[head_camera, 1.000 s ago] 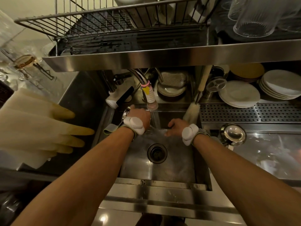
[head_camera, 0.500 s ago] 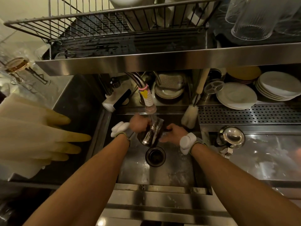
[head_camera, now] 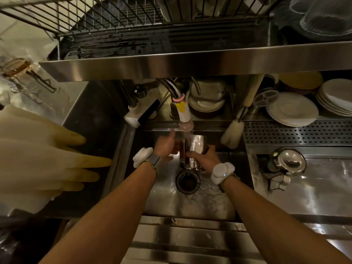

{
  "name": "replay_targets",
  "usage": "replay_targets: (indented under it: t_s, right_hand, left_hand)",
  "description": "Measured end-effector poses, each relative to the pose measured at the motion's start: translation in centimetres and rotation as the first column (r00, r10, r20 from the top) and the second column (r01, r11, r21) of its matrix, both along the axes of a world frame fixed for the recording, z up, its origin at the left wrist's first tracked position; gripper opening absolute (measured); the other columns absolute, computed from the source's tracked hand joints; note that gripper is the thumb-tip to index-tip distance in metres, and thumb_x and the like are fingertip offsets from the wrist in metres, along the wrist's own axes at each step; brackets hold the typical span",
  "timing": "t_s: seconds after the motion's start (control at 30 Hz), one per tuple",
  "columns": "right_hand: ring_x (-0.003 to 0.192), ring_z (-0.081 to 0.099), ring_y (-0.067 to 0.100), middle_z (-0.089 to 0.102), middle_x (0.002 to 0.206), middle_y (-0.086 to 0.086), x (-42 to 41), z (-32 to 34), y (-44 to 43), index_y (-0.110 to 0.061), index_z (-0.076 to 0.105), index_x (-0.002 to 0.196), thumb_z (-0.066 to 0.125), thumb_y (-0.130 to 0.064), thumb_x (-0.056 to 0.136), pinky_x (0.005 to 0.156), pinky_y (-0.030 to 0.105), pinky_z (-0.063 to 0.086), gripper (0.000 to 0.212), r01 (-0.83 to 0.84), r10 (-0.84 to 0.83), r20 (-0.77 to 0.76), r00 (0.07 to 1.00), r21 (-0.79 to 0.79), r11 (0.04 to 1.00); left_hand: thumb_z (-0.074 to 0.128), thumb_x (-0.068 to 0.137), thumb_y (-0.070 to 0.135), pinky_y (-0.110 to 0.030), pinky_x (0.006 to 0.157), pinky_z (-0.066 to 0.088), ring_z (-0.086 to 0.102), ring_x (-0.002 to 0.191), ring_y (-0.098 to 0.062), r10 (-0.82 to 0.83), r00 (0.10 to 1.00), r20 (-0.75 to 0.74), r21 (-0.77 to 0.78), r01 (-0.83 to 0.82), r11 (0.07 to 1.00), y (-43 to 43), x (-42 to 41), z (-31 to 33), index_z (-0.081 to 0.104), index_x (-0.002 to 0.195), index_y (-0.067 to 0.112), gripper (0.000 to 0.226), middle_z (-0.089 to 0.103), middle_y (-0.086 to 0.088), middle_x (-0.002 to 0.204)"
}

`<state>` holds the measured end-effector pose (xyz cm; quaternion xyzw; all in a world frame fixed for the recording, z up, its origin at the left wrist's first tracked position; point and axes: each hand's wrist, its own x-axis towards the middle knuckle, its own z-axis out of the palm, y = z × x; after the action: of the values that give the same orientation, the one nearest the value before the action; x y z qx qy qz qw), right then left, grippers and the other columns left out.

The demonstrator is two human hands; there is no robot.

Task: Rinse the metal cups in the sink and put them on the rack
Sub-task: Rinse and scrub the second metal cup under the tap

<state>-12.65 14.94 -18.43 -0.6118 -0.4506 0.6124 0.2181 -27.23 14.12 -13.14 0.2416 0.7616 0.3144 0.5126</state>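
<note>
Holding a shiny cylindrical metal cup [head_camera: 198, 143] under the tap, both hands meet over the middle of the stainless steel sink [head_camera: 171, 203]. The left grip [head_camera: 165, 146] curls round the cup's darker left side with its thumb pointing up toward the spout, and the right grip [head_camera: 204, 158] is clamped on the lower part of the cup from the near side, fingers wrapped across the metal. The cup stands roughly upright, just above the round black drain [head_camera: 187, 181] and clear of the sink floor. A stream of water falls from the ribbed white tap nozzle [head_camera: 184, 116], which carries a yellow tag and a pink band, straight onto the cup, and water ripples on the basin to the right of the drain. Each wrist wears a white padded band [head_camera: 222, 172]. Above the sink, the wire dish rack [head_camera: 114, 21] sits on a steel shelf, well apart from the cup. A white bottle brush [head_camera: 232, 132] leans at the sink's far right corner, stacked white plates [head_camera: 291, 109] lie behind it, and a shiny round metal vessel [head_camera: 288, 161] rests on the steel tabletop [head_camera: 314, 191] to the right. Pale yellow rubber gloves [head_camera: 47, 159] hang at the left edge.
</note>
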Motion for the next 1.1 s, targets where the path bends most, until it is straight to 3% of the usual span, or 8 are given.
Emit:
replay_targets:
  t_s: [0.13, 0.27, 0.47, 0.6, 0.73, 0.83, 0.97, 1.1]
  right_hand:
    - [0.097, 0.059, 0.027, 0.054, 0.121, 0.011, -0.1, -0.6, 0.3, -0.008, 0.027, 0.14, 0.075, -0.033, 0.077, 0.087, 0.045, 0.054, 0.083, 0.089, -0.091, -0.021, 0.996, -0.091, 0.992]
    - [0.08, 0.058, 0.019, 0.055, 0.109, 0.007, -0.4, -0.6, 0.4, -0.012, 0.042, 0.13, 0.07, -0.035, 0.081, 0.079, 0.047, 0.057, 0.061, 0.091, -0.112, -0.107, 0.988, -0.178, 0.98]
    - [0.104, 0.061, 0.032, 0.055, 0.125, 0.011, -0.9, -0.6, 0.5, -0.018, 0.031, 0.136, 0.066, -0.04, 0.083, 0.075, 0.048, 0.058, 0.067, 0.131, -0.164, -0.147, 0.975, -0.212, 0.968]
    - [0.106, 0.059, 0.029, 0.055, 0.123, 0.012, -0.2, -1.1, 0.5, -0.015, 0.033, 0.131, 0.063, -0.039, 0.086, 0.095, 0.047, 0.05, 0.06, 0.145, -0.166, -0.129, 0.978, -0.155, 0.977]
    - [0.098, 0.057, 0.023, 0.055, 0.114, 0.008, -0.4, -1.1, 0.5, -0.015, 0.033, 0.129, 0.059, -0.037, 0.089, 0.093, 0.038, 0.048, 0.053, 0.131, -0.164, -0.195, 0.967, -0.172, 0.976]
    - [0.104, 0.057, 0.025, 0.055, 0.117, 0.009, -0.8, -0.6, 1.0, -0.012, 0.034, 0.134, 0.058, -0.037, 0.09, 0.098, 0.042, 0.047, 0.057, 0.117, -0.145, -0.197, 0.97, -0.15, 0.982]
    - [0.107, 0.06, 0.027, 0.061, 0.121, 0.01, -1.2, -0.5, 0.8, -0.014, 0.05, 0.13, 0.055, -0.043, 0.089, 0.097, 0.046, 0.049, 0.05, 0.073, -0.098, -0.176, 0.98, -0.145, 0.987]
    - [0.105, 0.059, 0.027, 0.062, 0.114, 0.008, -1.4, -0.4, 0.8, -0.018, 0.057, 0.122, 0.057, -0.045, 0.087, 0.099, 0.045, 0.047, 0.044, 0.103, -0.132, -0.173, 0.976, -0.17, 0.98]
  left_hand:
    - [0.035, 0.098, 0.049, -0.029, 0.067, 0.041, 0.056, 0.069, -0.017, -0.088, 0.989, -0.116, -0.028, 0.085, 0.996, -0.7, -1.2, -1.4, 0.067, 0.099, 0.009, 0.051, 0.065, -0.008, 0.097]
    - [0.042, 0.097, 0.046, -0.03, 0.071, 0.04, 0.057, 0.088, -0.022, -0.148, 0.987, -0.066, -0.045, 0.145, 0.988, -0.8, -1.3, -2.0, 0.064, 0.114, 0.01, 0.046, 0.062, -0.006, 0.102]
    - [0.048, 0.089, 0.058, -0.037, 0.083, 0.044, 0.059, 0.108, -0.025, -0.213, 0.977, 0.028, -0.015, 0.214, 0.977, -0.6, 0.1, -2.6, 0.062, 0.118, 0.019, 0.051, 0.064, -0.004, 0.118]
    - [0.044, 0.094, 0.051, -0.027, 0.069, 0.045, 0.059, 0.092, -0.019, -0.155, 0.981, 0.12, 0.031, 0.152, 0.988, -0.1, 0.7, -2.9, 0.06, 0.114, 0.023, 0.039, 0.063, -0.004, 0.108]
    - [0.042, 0.096, 0.047, -0.027, 0.067, 0.046, 0.06, 0.078, -0.016, -0.128, 0.978, 0.166, 0.053, 0.12, 0.991, 0.2, 0.9, -3.6, 0.064, 0.096, 0.023, 0.032, 0.067, -0.005, 0.1]
    - [0.046, 0.097, 0.037, -0.026, 0.064, 0.047, 0.062, 0.079, -0.019, -0.153, 0.967, 0.202, 0.063, 0.143, 0.988, 0.2, 0.8, -3.5, 0.063, 0.117, 0.009, 0.038, 0.066, -0.01, 0.106]
    - [0.058, 0.091, 0.025, -0.02, 0.052, 0.05, 0.068, 0.061, -0.009, -0.191, 0.95, 0.246, 0.04, 0.187, 0.981, -0.5, -0.3, -3.3, 0.064, 0.112, 0.01, 0.026, 0.068, -0.003, 0.082]
    - [0.077, 0.067, 0.03, -0.032, 0.072, 0.053, 0.068, 0.091, -0.022, -0.207, 0.956, 0.209, 0.004, 0.211, 0.978, -0.6, -0.5, -3.2, 0.058, 0.122, 0.009, 0.062, 0.07, -0.01, 0.107]
